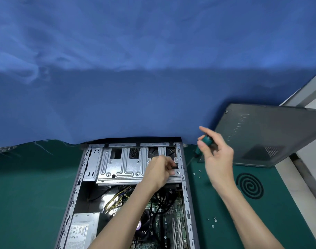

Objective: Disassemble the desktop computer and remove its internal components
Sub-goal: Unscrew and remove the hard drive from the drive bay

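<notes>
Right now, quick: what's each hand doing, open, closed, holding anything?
Left hand: fingers curled over the drive cage; whether it pinches anything cannot be told.
Right hand: holds the screwdriver.

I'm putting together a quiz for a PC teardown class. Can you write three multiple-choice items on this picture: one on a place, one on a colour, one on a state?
1. Where is the removed side panel?
A) right of the case
B) left of the case
C) flat on top of the case

2. What colour is the handle of the screwdriver?
A) red
B) teal green
C) yellow

3. What is the right hand doing?
A) lying open and empty
B) holding the screwdriver
C) curled into an empty fist

Answers:
1 A: the grey panel sits past the case's right wall.
2 B: the handle shows teal green between the fingers.
3 B: thumb and fingers wrap the handle, and the shaft points down towards the case.
</notes>
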`<action>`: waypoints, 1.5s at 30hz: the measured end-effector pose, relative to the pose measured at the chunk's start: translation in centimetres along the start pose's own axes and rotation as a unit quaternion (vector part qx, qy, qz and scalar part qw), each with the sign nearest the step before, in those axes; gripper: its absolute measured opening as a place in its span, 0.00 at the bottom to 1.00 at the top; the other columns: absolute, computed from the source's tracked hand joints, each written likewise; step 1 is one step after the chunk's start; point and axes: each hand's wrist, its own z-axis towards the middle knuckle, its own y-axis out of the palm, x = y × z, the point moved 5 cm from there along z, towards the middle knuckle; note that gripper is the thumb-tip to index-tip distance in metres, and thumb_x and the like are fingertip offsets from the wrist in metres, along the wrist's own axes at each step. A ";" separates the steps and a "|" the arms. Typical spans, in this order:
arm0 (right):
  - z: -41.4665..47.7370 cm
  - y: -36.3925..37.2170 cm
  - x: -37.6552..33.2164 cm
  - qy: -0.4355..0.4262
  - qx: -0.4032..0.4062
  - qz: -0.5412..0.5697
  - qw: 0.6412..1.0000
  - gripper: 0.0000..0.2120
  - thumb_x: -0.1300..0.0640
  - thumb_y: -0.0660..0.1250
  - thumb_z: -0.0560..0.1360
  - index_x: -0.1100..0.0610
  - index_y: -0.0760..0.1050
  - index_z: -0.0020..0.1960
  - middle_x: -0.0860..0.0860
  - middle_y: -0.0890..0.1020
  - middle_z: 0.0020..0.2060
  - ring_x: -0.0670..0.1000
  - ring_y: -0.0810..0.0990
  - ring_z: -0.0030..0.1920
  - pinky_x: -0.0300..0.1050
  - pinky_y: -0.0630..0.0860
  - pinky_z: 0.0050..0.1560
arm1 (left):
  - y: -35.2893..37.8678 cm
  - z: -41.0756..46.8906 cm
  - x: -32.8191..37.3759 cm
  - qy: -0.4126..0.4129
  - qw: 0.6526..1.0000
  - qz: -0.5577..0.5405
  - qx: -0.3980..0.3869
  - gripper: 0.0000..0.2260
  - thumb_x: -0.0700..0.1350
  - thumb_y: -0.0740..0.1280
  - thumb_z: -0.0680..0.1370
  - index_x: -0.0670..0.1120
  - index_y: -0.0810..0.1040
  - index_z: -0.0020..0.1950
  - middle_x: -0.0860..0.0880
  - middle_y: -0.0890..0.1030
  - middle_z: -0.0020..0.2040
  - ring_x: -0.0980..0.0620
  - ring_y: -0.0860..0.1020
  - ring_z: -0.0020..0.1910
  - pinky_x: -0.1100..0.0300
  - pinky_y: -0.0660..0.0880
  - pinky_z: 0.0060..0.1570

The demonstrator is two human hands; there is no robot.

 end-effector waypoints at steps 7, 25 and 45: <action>0.9 -0.1 3.0 0.029 -0.064 -0.196 0.978 0.11 0.62 0.63 0.79 0.48 0.79 0.50 0.52 0.69 0.43 0.48 0.73 0.36 0.33 0.66 0.41 | 1.6 -0.2 0.5 0.020 0.995 0.100 -0.002 0.07 0.45 0.70 0.76 0.50 0.83 0.52 0.51 0.77 0.50 0.49 0.78 0.49 0.56 0.74 0.50; -3.7 2.9 10.1 0.180 -0.223 -0.276 0.917 0.18 0.59 0.63 0.79 0.46 0.71 0.67 0.50 0.75 0.53 0.53 0.72 0.61 0.45 0.69 0.57 | 3.2 0.4 2.2 0.175 0.917 0.357 -0.044 0.09 0.35 0.63 0.77 0.39 0.75 0.56 0.44 0.73 0.54 0.44 0.77 0.52 0.53 0.74 0.45; -3.7 2.6 10.7 0.183 -0.227 -0.245 0.925 0.21 0.60 0.64 0.79 0.44 0.70 0.69 0.55 0.77 0.58 0.55 0.71 0.65 0.46 0.68 0.65 | 2.8 0.6 2.1 0.144 0.940 0.302 -0.068 0.09 0.33 0.61 0.79 0.37 0.72 0.58 0.41 0.71 0.56 0.43 0.74 0.55 0.56 0.69 0.50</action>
